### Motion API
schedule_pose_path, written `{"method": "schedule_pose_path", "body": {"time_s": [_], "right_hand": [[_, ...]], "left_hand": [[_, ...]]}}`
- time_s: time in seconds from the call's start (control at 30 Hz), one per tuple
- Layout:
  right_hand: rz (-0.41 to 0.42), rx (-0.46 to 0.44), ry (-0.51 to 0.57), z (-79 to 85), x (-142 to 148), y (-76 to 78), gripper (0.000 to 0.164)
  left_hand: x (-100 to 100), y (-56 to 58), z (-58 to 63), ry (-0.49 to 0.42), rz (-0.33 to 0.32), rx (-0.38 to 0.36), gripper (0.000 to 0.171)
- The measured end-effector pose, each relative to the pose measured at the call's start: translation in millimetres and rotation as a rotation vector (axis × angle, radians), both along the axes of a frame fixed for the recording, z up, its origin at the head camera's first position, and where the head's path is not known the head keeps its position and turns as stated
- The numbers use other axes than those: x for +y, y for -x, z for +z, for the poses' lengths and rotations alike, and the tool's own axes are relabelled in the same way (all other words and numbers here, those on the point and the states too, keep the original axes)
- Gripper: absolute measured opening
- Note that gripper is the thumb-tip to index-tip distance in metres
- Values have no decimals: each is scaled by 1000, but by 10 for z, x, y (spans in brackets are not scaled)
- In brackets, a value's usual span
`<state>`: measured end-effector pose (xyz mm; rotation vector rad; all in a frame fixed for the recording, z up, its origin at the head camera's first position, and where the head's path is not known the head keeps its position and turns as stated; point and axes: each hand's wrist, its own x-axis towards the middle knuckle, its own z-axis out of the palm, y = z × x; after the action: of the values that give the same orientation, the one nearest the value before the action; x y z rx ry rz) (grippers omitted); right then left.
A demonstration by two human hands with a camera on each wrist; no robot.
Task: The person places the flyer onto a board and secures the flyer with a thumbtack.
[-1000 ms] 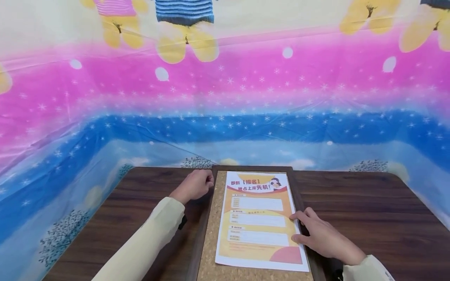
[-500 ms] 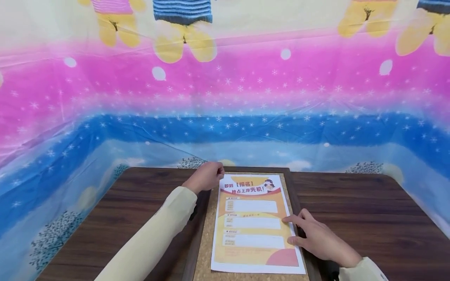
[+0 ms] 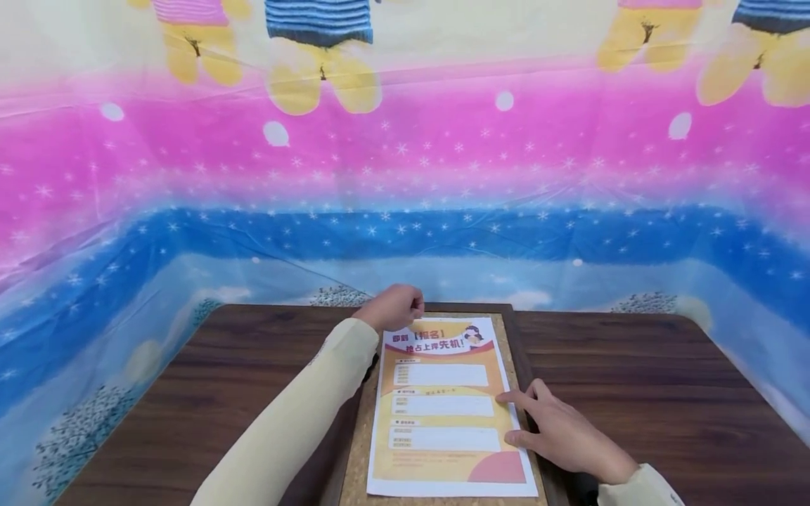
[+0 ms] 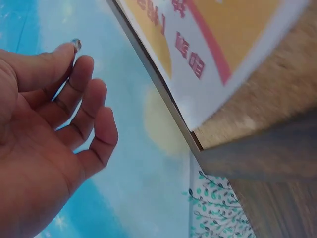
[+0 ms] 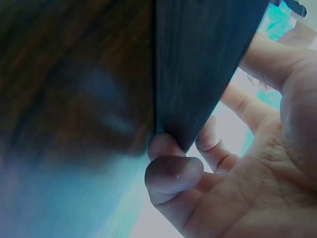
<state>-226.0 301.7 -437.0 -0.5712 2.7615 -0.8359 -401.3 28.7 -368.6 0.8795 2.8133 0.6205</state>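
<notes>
A printed orange, yellow and white poster (image 3: pixel 443 450) lies on a framed corkboard (image 3: pixel 356 464). My left hand (image 3: pixel 397 308) hovers by the board's top edge, near the poster's upper left part. Between thumb and forefinger it pinches a small shiny metal pin (image 4: pixel 77 44), mostly hidden by the fingertips. At the poster's right edge my right hand (image 3: pixel 563 429) rests with thumb and forefinger spread on the sheet. Its other fingers (image 5: pixel 173 176) bend down along the outer side of the dark frame (image 5: pixel 203 64).
The corkboard lies lengthwise on a dark wooden table (image 3: pixel 633 379). Behind and around the table hangs a printed cloth (image 3: pixel 443 161) in pink, blue and cream. Pale sleeves (image 3: pixel 297 422) cover both forearms.
My left hand has moved right, from beside the board's upper left corner to over its top edge. My right hand stays at the poster's right edge. The view has shifted slightly.
</notes>
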Motion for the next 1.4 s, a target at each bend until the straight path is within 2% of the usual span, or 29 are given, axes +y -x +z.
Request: {"method": "schedule_pose_path", "body": {"time_s": [0.23,0.37,0.47,0.6,0.7,0.9,1.03,1.4], "right_hand": [[-8,16,-16,-26,16,-36,52],[3,4,7,-19,13,-35,51],[5,-17,23,-28,5,-24,51],[8,-31,30,-36,2,-15,50],[8,-32,28,-26,9,-10,50],[-1,-42,35,0,33,8,50],[-14,-58,38,4,54,13,50],[-34,-65,31,1,40,15,50]], "left_hand": [[221,134,-67,34,-92,-62,16],[290,211,-127,41,-93,-100,16],[317,288,-188,42,-90,-126,23],[348,373,-258,39,-78,-148,38],[380,421,-303,41,-56,-159,40],[428,513,-383,63,28,-162,34],[457,536,-404,57,59,-183,28],[484,576,-413,49,74,-212,22]]}}
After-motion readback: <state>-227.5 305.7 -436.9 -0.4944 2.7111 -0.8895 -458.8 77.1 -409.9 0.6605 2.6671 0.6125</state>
